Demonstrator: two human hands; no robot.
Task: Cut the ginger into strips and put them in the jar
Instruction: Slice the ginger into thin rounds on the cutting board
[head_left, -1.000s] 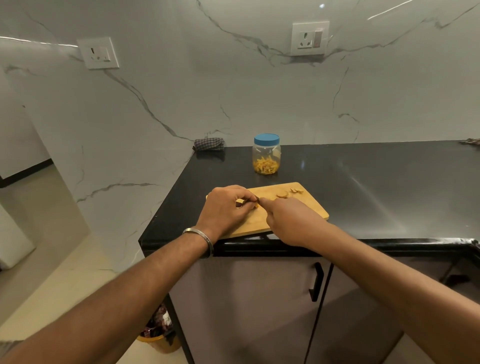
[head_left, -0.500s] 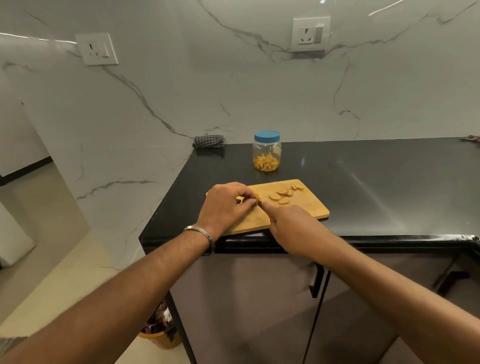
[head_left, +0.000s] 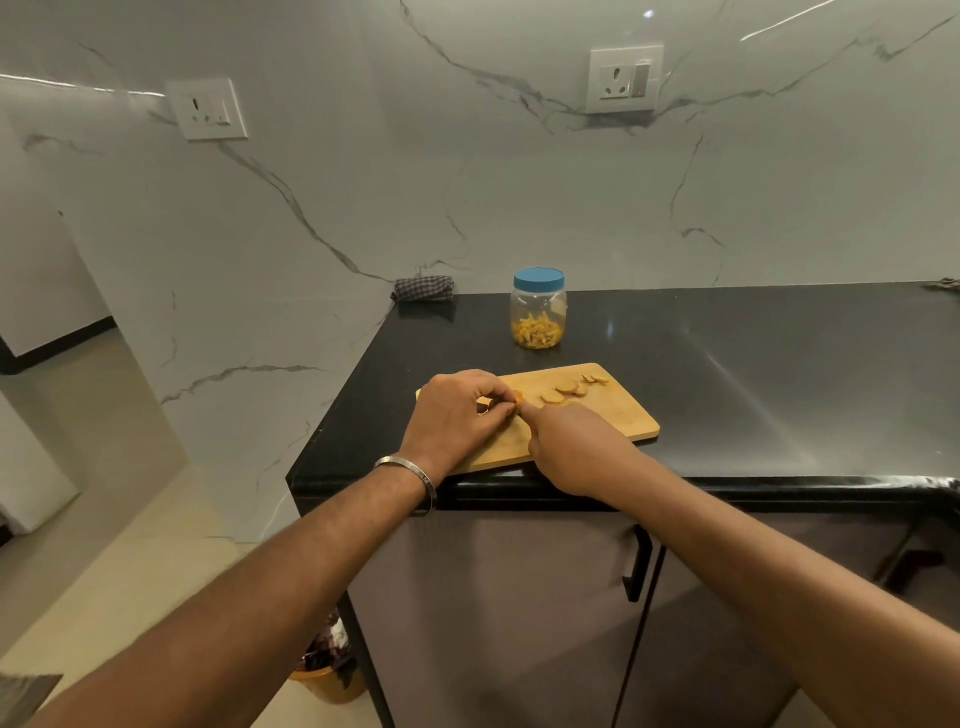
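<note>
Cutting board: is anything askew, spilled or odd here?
Yes: the cutting board lies skewed, its near corner jutting past the black counter edge. The jar is lidded. Nothing spilled.

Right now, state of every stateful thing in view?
jar: upright, blue lid on, strips inside
ginger slices: loose on the cutting board
left hand: grip pinching a ginger piece
right hand: curled, knife not visible
wall switch: position unclear

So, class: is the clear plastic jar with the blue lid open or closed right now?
Closed. The clear plastic jar stands upright with its blue lid seated on top.
</note>
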